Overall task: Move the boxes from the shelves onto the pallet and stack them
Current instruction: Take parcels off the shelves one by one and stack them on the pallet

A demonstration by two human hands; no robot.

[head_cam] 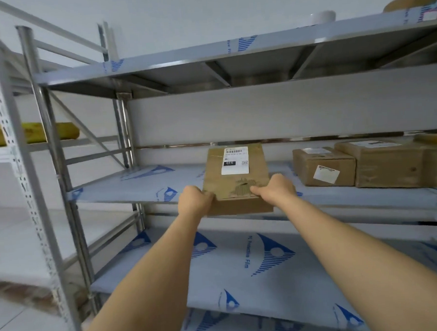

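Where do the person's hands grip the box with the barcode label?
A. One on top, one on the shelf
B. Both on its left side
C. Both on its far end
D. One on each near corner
D: the left hand and right hand each clasp a near corner of the box at the shelf edge.

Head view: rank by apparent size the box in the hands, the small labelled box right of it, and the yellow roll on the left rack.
1. box in the hands
2. small labelled box and yellow roll: look alike; the roll is partly hidden by rack posts, so unranked.

Open shelf at frame left
Middle shelf [142, 187] lay bare at left; two boxes [324, 167] crowded the right.
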